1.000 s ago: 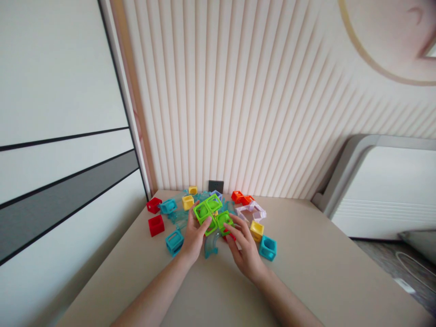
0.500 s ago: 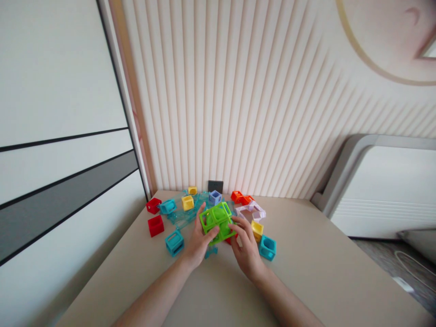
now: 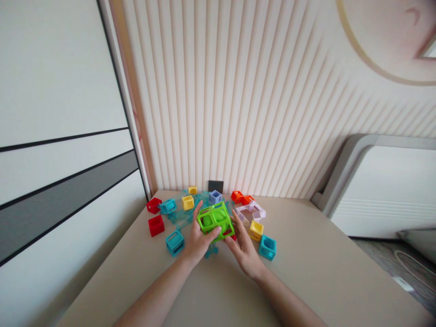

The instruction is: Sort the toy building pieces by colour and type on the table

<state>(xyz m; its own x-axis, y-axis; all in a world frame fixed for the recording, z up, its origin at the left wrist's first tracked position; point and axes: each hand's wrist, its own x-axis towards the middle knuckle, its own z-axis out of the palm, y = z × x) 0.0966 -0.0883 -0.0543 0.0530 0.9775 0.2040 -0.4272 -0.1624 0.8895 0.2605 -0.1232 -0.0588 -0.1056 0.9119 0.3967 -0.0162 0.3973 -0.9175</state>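
Note:
A bright green openwork block piece [image 3: 217, 218], made of joined cube frames, is held up over the table. My left hand [image 3: 200, 238] grips its left side, the thumb across its front. At its right edge is my right hand [image 3: 244, 247], fingers curved round the side and thumb low near the bottom corner. Part of a red piece [image 3: 233, 237] shows behind the green one. Just right of my right hand lie a yellow cube [image 3: 256, 230] and a teal cube [image 3: 267, 247]. Translucent teal pieces [image 3: 184, 217] lie behind my left hand.
Left on the table [image 3: 306, 254] are red cubes [image 3: 156, 225] and teal cubes [image 3: 175, 242]. Toward the wall are yellow cubes [image 3: 187, 202], a periwinkle cube [image 3: 215, 196], orange-red pieces [image 3: 241, 197], pale lilac pieces [image 3: 254, 212] and a black socket [image 3: 215, 186].
The green piece has turned and shifted slightly left in my hands. The fingers of my right hand have moved from its front to its right side, and the thumb has dropped lower.

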